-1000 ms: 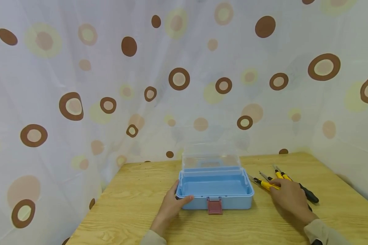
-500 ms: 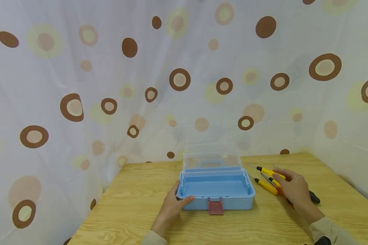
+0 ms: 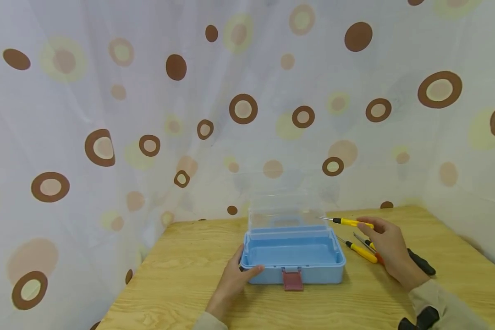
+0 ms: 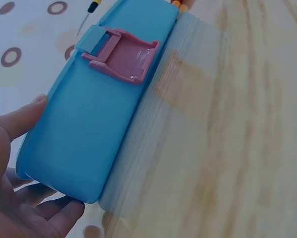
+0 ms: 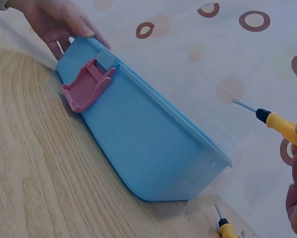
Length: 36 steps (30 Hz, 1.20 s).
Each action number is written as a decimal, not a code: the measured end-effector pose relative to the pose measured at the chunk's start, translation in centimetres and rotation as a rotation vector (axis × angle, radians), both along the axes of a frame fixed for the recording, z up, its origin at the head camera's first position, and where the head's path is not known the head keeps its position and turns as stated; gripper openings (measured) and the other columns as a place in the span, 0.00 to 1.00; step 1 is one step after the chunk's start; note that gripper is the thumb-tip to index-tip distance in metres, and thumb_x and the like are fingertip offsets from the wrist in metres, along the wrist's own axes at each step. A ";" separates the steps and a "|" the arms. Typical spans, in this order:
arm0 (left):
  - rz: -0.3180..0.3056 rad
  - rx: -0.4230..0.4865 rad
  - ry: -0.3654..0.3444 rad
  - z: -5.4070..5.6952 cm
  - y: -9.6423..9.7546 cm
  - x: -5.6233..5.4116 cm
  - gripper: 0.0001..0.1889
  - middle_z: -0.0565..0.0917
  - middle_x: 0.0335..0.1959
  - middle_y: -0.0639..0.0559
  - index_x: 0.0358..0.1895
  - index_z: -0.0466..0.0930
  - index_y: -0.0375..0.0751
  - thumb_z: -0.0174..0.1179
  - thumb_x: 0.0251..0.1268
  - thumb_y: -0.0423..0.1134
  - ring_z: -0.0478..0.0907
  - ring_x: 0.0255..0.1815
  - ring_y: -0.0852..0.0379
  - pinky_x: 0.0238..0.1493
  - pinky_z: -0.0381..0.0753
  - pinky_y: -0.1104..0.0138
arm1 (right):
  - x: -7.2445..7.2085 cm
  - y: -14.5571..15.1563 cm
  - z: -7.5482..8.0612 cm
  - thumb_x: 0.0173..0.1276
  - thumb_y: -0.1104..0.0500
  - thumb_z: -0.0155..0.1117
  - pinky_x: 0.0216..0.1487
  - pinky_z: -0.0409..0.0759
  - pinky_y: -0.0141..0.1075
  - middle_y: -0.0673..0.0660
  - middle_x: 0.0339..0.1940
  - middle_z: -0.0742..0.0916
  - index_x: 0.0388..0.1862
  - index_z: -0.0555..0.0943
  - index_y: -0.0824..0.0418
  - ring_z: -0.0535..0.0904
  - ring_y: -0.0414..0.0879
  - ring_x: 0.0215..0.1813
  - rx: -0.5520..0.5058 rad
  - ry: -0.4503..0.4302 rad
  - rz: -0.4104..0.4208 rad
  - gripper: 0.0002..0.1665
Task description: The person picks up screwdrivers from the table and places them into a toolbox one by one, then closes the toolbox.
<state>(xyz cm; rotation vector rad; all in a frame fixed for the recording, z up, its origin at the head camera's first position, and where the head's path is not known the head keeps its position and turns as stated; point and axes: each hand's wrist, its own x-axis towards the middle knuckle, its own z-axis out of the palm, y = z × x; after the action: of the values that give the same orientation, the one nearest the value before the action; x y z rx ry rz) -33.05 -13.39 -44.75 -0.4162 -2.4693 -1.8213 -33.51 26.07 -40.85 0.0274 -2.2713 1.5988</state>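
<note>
My right hand (image 3: 389,243) pinches a yellow-handled screwdriver (image 3: 350,222), raised above the table with its blade toward the toolbox. In the right wrist view, the same screwdriver (image 5: 282,128) shows a flat tip and black collar. A light-blue plastic toolbox (image 3: 313,274) stands with its transparent lid (image 3: 286,215) tipped back. Nothing lies in its tray. My left hand (image 3: 231,277) holds the box's left front corner, thumb on the front rim, fingers at the side. A dark-pink latch (image 4: 131,57) hangs down at the front.
Right of the toolbox lies another yellow screwdriver (image 3: 362,252). Beside it are more tools, partly hidden by my right hand, including a black handle (image 3: 421,262). The wooden table (image 3: 181,256) ends at a dotted curtain (image 3: 214,151).
My right hand has picked up a yellow screwdriver from the tools and carried it up and left toward the toolbox. My left hand stays at the box's corner.
</note>
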 end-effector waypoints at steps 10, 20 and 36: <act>0.006 0.035 -0.039 -0.1 0.2 0.0 0.54 0.57 0.75 0.33 0.78 0.46 0.33 0.71 0.58 0.52 0.57 0.74 0.34 0.69 0.62 0.45 | -2.1 -2.8 0.8 0.73 0.42 0.59 0.33 0.73 0.33 0.60 0.46 0.79 0.63 0.78 0.63 0.70 0.51 0.43 0.041 -0.011 0.019 0.31; 0.015 0.030 -0.045 -0.1 0.1 0.0 0.54 0.57 0.75 0.32 0.79 0.45 0.33 0.71 0.59 0.52 0.57 0.73 0.33 0.68 0.64 0.45 | -3.7 -5.7 1.1 0.75 0.49 0.59 0.37 0.73 0.34 0.62 0.52 0.80 0.61 0.79 0.63 0.71 0.52 0.42 0.069 -0.043 0.048 0.24; 0.021 0.018 -0.041 0.0 0.0 0.0 0.53 0.57 0.76 0.34 0.79 0.47 0.35 0.71 0.59 0.51 0.56 0.74 0.34 0.69 0.61 0.43 | -4.9 -9.7 1.8 0.72 0.56 0.64 0.37 0.75 0.37 0.59 0.42 0.84 0.53 0.84 0.63 0.75 0.52 0.39 0.137 -0.009 0.093 0.16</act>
<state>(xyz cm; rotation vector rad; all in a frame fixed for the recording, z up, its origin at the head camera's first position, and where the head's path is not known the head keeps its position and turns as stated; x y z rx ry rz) -33.02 -13.40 -44.77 -0.3540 -2.4713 -1.8608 -38.37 16.33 -39.07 0.1631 -2.4153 1.4877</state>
